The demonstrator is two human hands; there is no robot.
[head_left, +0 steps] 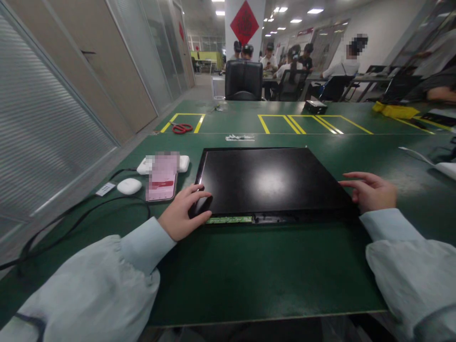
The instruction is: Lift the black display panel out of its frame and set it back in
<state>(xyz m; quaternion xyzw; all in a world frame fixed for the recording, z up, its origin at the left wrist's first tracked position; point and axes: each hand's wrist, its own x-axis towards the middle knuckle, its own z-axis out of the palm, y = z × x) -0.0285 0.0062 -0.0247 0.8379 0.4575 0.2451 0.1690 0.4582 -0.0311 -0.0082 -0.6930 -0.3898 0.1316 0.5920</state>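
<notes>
A flat black screen panel [274, 180] lies face up on the green table [267, 275], with a narrow green circuit board [230, 220] showing along its near edge. At the panel's left edge is my left hand [187, 211], its thumb and fingers apart, with fingertips over the near left corner. My right hand [372, 191] is beside the right edge, fingers partly stretched toward the panel and nothing seen held in it. Its fingertips are at or very near the edge; contact is hard to tell.
Left of the panel are a phone [162, 178], a white rounded case [129, 186] and black cables [85, 209]. Farther back lie red scissors [182, 128], a small black box [315, 107] and a yellow item [395, 111]. People sit beyond a black chair [244, 80].
</notes>
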